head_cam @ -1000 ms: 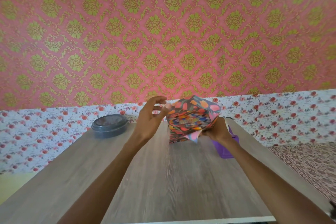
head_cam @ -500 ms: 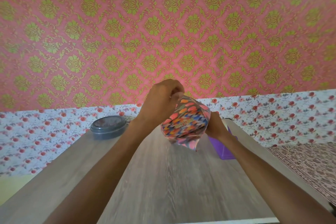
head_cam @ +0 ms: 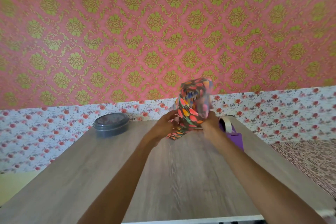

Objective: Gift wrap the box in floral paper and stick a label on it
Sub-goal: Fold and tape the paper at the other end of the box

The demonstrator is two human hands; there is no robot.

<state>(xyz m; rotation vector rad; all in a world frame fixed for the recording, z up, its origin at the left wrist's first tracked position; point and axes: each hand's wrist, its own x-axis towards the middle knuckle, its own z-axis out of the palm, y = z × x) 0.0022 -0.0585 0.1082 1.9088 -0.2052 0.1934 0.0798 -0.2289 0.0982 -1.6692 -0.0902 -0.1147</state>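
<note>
1 box (head_cam: 192,107), L hand (head_cam: 164,126), R hand (head_cam: 211,125)

Two slim forearms, bare from the wrists back to the near edge of the wooden table (head_cam: 91,169), fill the lower view. The left hand (head_cam: 164,127) and right hand (head_cam: 211,126), over the table's far end, are bare and slightly blurred.
</note>
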